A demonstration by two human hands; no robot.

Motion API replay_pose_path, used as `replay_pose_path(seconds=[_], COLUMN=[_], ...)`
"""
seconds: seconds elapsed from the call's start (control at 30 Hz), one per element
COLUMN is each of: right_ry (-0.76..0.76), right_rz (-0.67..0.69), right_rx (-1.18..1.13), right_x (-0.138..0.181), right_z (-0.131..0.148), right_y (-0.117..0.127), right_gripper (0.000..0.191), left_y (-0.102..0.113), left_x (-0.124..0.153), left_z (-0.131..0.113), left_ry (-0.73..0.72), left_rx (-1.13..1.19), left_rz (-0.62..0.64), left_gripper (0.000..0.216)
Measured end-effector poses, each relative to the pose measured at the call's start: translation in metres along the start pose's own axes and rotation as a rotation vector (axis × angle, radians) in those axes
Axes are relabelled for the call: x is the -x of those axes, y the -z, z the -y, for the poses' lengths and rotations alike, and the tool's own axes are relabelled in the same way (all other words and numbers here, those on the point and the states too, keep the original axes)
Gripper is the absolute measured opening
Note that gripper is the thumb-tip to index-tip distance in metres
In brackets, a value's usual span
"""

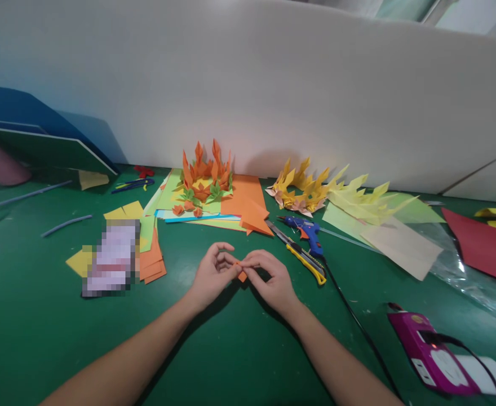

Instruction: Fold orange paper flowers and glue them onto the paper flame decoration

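Observation:
Between the fingertips of both hands is a small piece of orange paper (242,277), mostly covered by the fingers. My left hand (217,272) pinches it from the left, thumb and forefinger closed. From the right, my right hand (272,280) pinches the same paper. Just beyond them lie several orange paper sheets (248,192). An orange folded-paper crown (206,169) with green paper leaves (220,192) stands there, small orange paper flowers (187,210) in front. A yellow-handled utility knife (305,262) rests right of my right hand, beside a blue glue gun (305,229).
A yellow paper crown (302,189) and pale yellow paper spikes (362,197) stand along the wall. Phone-like object (115,254), pixelated, lies left near orange squares (153,262). A magenta power strip (432,352) sits right; the glue gun's black cord (353,316) crosses the green table (248,361).

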State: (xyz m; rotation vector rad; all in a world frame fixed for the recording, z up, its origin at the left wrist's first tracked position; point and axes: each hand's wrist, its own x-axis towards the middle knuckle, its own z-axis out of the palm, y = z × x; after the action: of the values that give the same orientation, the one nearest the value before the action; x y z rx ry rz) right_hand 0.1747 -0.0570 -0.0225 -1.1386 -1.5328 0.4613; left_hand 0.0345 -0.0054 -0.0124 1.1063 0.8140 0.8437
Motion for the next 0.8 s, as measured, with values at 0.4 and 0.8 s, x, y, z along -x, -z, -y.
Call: replay_pose_path(seconds=[0.4,0.8], right_ry=[-0.196,-0.303], right_rz=[-0.041,-0.066], right_rx=[-0.191,-0.055], right_x=[-0.0003,-0.0005], right_z=[-0.0002,0.0008], right_y=[0.0041,0.0027], right_gripper=[0.011,0.011], left_y=[-0.0017,-0.0036], left_x=[0.0021,0.0026], left_z=[-0.0013,0.0001], left_ry=[-0.054,-0.056], left_rx=[-0.032,-0.166], left_rz=[0.013,-0.022], left_gripper=[0.038,0.023])
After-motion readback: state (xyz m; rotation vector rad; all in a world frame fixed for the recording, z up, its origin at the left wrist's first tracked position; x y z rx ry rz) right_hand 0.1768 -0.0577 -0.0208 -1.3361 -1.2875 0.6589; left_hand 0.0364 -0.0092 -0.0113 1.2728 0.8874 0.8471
